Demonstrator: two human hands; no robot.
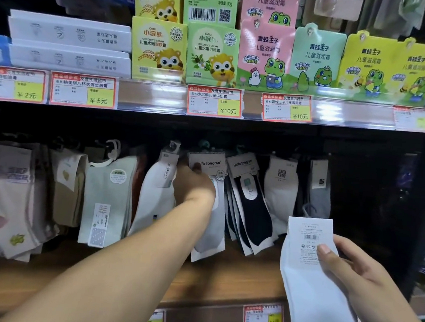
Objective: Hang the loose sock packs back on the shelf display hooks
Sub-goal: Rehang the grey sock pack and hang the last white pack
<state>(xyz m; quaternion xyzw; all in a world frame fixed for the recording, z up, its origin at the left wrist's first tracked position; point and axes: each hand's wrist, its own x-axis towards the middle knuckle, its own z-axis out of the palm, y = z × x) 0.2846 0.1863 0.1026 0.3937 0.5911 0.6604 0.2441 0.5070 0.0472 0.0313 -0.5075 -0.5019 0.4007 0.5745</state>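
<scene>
The left hand (194, 184) grips the grey sock pack (211, 226) near its header card (207, 163), where a blind push could miss the unseen hook and drop it onto the wooden shelf (235, 282), while the right hand (345, 265) clasps a white pack (309, 270)

Display hooks hidden in shadow under price rail (150, 97). Left hand (194, 184) covers "Hello tongran" sock pack (207, 164) lettering partly. White sock pack (316, 283) cut off at bottom edge. Far-right price tag (413, 120) blurred.
</scene>
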